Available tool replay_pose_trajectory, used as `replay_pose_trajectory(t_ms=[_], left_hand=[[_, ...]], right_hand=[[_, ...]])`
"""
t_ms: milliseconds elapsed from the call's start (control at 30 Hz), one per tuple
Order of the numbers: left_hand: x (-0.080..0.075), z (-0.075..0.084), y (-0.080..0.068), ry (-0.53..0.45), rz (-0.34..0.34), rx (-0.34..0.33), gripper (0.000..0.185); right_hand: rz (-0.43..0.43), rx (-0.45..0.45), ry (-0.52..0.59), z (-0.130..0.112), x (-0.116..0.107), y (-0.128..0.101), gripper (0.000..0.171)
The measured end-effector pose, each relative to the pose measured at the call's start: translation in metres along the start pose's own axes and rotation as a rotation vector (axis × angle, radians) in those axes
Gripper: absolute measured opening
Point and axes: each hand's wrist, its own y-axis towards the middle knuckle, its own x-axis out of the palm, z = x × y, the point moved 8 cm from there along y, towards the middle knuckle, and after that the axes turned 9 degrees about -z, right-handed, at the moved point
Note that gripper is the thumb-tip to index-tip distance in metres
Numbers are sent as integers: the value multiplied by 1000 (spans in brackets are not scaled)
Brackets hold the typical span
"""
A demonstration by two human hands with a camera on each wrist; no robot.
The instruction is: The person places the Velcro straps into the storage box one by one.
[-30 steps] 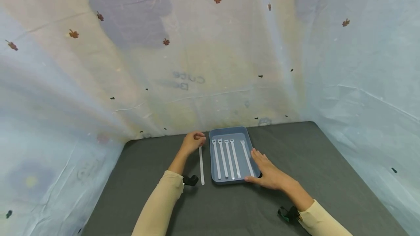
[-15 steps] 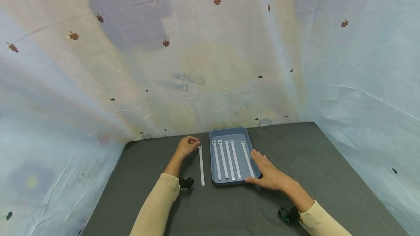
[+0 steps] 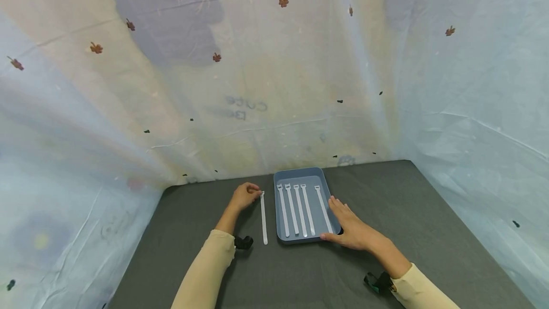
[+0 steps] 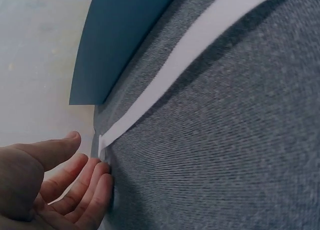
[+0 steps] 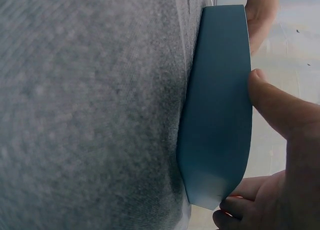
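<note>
A white cable strap (image 3: 263, 221) with a slotted head lies lengthwise on the dark cloth, left of a blue-grey tray (image 3: 300, 171). At its far end is my left hand (image 3: 244, 196), fingertips right at the slotted head. In the left wrist view, the thumb of my left hand (image 4: 55, 185) stands apart from the loosely bent fingers. Several similar straps (image 3: 299, 210) lie side by side inside the tray, with a wider gap before the rightmost strap (image 3: 323, 209). My right hand (image 3: 349, 225) rests at the tray's near right corner, thumb on the near rim and fingers spread along the right side.
Dark grey cloth (image 3: 407, 223) covers the table around the tray. Pale printed sheeting (image 3: 274, 85) with small brown leaf shapes hangs behind the table and along both sides. A black band (image 3: 244, 242) is on the left wrist, another black band (image 3: 377, 281) on the right.
My left hand has drawn back leftward from above the strap's head, uncovering it, then edged back to it. The strap on the cloth and my right hand have stayed in place.
</note>
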Motion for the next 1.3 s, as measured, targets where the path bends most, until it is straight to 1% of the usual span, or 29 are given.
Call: replay_pose_trajectory(t_ms=[133,367,633,833,1000,1233,1300], left_hand=[[3,-2,-1,5,-7,9,28],[7,-5,-2,-35,-51,15,34],[9,-8,-2,-71,-67,22,35],[11,-8,-2,-55,-78,16,36],[10,-4,-3,-26,-77,22,34],[11,-2,-3,3,-64,26,34],[10,-2,-3,4,-59,40,34]], right_hand=[[-1,3,2,0,0,-1,118],[2,2,-8,0,0,0,118],[0,4,-6,2,2,1,118],[-5,9,-3,1,2,1,118],[-6,13,-6,1,1,2,118],[-2,15,-11,0,1,2,118],[0,14,-10,0,1,2,118]])
